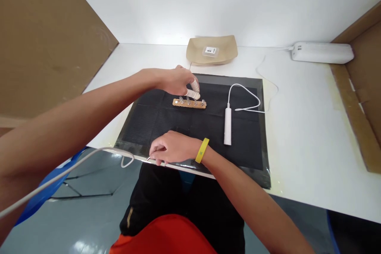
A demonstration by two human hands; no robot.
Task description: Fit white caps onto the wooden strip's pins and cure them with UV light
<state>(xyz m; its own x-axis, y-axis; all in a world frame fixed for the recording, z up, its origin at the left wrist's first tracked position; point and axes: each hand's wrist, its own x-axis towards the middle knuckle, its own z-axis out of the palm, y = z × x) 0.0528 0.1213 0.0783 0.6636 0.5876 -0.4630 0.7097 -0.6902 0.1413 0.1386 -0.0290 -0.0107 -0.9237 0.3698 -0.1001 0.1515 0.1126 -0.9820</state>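
A narrow tan strip (190, 104) lies on the black mat, with several small round metallic pieces and clear bits along it. My left hand (180, 81) reaches in over its far edge. White covers sit on two of that hand's fingers, whose tips come together just above the strip's right half; what they pinch, if anything, is hidden. At the mat's near edge, my right hand (171, 147) is closed with its fingers curled. From it pokes the tip of a thin metal tool (148, 158), pointing left; the rest is covered by the hand.
A white stick-shaped device (228, 126) with a looped white cable lies on the right of the black mat (244, 135). Behind stands a brown paper tray (229, 49) holding a small labelled clear box (210, 51). A white power strip (323, 52) sits at the back right.
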